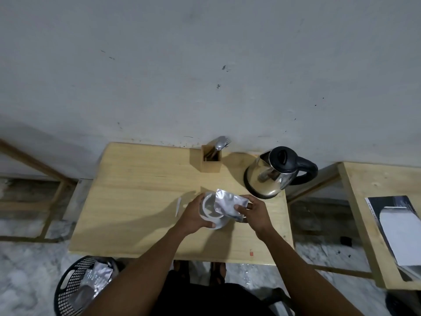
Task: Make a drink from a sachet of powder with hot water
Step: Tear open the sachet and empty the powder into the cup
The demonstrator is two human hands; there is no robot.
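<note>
Evidently, the powder stage is in hand. A silver foil sachet (230, 205) is pinched at its near corner by the closed fingers of the right hand (252, 212) and is held tilted over the mouth of a white mug (210, 210). The mug is gripped around its side by the left hand (196, 216), whose fingers are curled against the wall nearest them. Whether powder is falling, or already lies in the mug, cannot be told.

Just beyond the left fingers, a thin pale strip (178, 206) lies on the wooden table (136, 190); it is judged to be the torn-off sachet edge, so the opening step appears done. Past the right fingers, near but not touching, a steel electric kettle (271, 174) stands with its black lid shut, apparently not yet poured. Farther off, against the wall, spoons are held in a wooden cutlery holder (211, 159).

Emptying the sachet, pouring hot water and stirring are judged to remain. Below the table edge, used foil packets lie in a black plastic basket (77, 286).
</note>
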